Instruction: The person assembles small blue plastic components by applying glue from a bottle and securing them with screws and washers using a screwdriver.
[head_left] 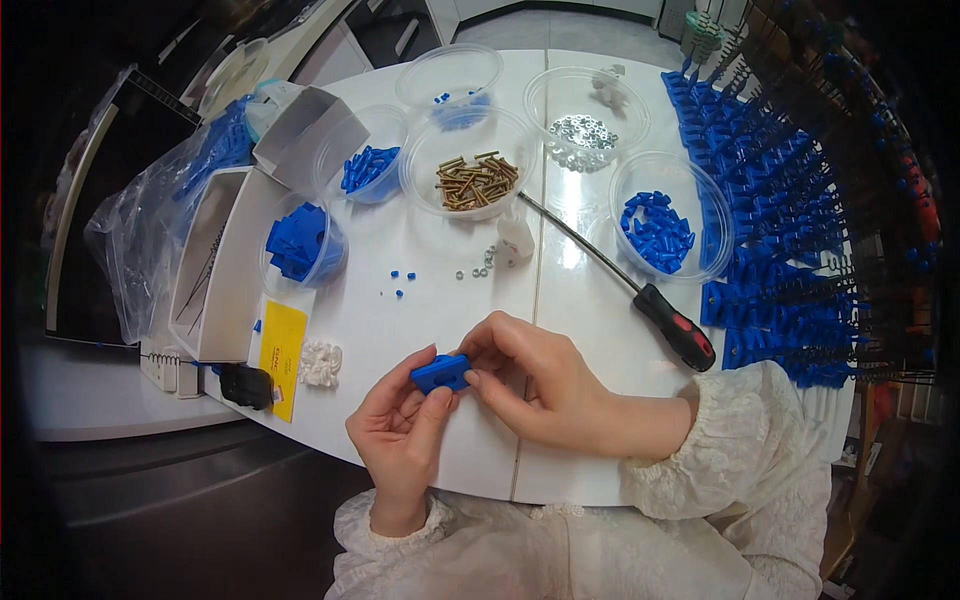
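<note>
A small blue plastic block point(438, 374) with a dark hole in its face is held over the near edge of the white table. My left hand point(400, 430) grips it between thumb and fingers. At the block's right end, the thumb and bent fingers of my right hand point(550, 388) close on its edge; whether a small part sits between those fingertips is hidden. Beyond my hands, several loose metal nuts point(489, 260) lie beside a tipped, cloudy plastic bag point(516, 238). A few tiny blue pieces point(395, 274) are scattered to their left.
Clear tubs hold brassy screws point(475, 182), metal nuts point(582, 133), blue sleeves point(657, 232) and blue plates point(297, 242). A black-handled screwdriver point(672, 325) lies at right. Rows of blue parts with dark rods point(770, 210) fill the right edge. A yellow card point(284, 360) lies left.
</note>
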